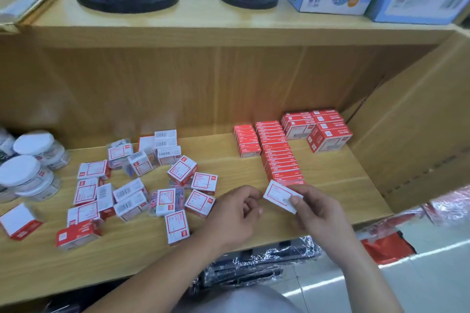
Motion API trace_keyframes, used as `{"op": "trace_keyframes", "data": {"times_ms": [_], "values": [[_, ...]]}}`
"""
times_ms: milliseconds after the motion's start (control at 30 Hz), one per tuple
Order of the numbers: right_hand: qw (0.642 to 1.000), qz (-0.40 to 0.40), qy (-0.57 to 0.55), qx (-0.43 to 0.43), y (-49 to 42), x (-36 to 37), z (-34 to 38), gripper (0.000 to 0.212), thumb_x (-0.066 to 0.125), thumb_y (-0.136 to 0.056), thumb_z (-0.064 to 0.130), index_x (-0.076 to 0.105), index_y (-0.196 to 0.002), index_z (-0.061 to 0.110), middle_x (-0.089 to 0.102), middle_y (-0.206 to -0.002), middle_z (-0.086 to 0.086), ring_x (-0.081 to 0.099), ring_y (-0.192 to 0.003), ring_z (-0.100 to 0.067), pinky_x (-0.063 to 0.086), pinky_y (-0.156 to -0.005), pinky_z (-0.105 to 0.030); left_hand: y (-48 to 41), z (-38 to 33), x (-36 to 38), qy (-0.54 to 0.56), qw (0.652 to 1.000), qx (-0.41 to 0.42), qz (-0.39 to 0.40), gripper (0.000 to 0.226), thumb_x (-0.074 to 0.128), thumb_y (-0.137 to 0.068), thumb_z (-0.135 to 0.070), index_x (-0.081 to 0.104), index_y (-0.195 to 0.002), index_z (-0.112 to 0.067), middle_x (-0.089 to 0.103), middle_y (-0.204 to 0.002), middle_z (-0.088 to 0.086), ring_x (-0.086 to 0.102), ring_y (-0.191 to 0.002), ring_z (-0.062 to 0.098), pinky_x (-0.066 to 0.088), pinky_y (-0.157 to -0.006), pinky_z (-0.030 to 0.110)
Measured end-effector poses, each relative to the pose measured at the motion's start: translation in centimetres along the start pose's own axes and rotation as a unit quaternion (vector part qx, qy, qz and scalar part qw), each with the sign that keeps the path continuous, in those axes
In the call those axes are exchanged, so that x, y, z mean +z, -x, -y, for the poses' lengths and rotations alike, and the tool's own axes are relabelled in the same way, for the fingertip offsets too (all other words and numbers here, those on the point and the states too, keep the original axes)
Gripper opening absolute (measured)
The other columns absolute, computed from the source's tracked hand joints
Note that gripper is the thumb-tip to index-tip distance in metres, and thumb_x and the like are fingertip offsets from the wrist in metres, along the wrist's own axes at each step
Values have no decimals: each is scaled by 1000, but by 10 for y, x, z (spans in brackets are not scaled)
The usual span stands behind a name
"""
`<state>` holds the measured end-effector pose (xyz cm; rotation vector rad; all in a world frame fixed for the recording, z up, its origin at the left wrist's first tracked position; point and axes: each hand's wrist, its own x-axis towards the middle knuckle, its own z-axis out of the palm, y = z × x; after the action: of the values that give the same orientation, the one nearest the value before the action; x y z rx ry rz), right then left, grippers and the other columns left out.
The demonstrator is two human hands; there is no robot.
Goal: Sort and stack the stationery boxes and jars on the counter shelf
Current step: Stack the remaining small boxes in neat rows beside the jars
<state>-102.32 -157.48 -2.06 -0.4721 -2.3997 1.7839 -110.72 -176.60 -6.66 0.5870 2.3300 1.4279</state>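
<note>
- Wooden shelf (229,146) holds loose white-and-red boxes (181,170) scattered at left, with white-lidded jars (33,143) at far left.
- Red boxes (278,155) stand in tidy rows at right.
- Right hand (319,209) pinches a white, red-framed box (279,194) by its corner, grip closed on it, just before the red row.
- Left hand (235,215) lies beside it, fingers curled, grip empty.

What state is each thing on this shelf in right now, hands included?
Right hand: pinches a small white box, tilted, at the red row's near end.
Left hand: fingers curled, holding nothing.
Loose boxes: scattered, unsorted.
Red boxes: lined in neat rows.
Jars: lids on, at the left end.
</note>
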Motion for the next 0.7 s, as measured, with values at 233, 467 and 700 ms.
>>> {"op": "trace_keyframes", "data": {"times_ms": [233, 467, 700], "values": [[998, -34, -9, 48, 1, -12, -7, 24, 60, -99, 13, 70, -116, 27, 77, -96, 3, 60, -60, -9, 51, -60, -29, -6, -21, 7, -66, 997, 35, 25, 21, 66, -96, -34, 71, -115, -33, 67, -90, -13, 58, -82, 3, 42, -66, 10], [998, -56, -11, 39, 3, -17, -18, 26, 54, -101, 8, 67, -117, 23, 72, -74, 0, 61, -60, -14, 52, -59, -34, -7, -19, 14, -42, 998, 21, 29, 11, 72, -92, -34, 72, -103, -33, 65, -80, -13, 59, -72, 8, 46, -61, 18], [998, -59, 28, 18, -2, -17, -30, 31, 65, -94, 3, 70, -115, 25, 77, -100, 9, 72, -97, -13, 56, -92, -43, -13, -14, 21, -97, 995, 32, 21, 10, 66, -89, -41, 69, -91, -31, 64, -74, -19, 57, -66, 3, 53, -61, 35]]}}
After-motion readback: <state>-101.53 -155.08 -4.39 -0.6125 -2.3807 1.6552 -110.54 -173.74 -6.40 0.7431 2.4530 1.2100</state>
